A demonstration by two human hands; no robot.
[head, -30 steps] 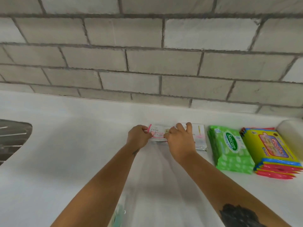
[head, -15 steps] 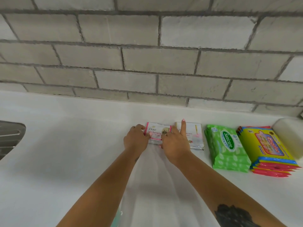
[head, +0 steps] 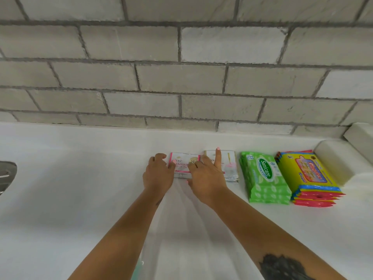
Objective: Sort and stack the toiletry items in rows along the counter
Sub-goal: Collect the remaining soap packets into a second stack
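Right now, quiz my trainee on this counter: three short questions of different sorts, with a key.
1. True or false: the green Sanicare wipes lie between the gold-print sachets and the yellow Giggles packs.
2. Which item does the left hand grip? A) the pink Dove sachets B) the white block C) the sink
3. Fill in: the right hand points one finger straight toward the ____ wall.

Key: 1 true; 2 A; 3 brick.
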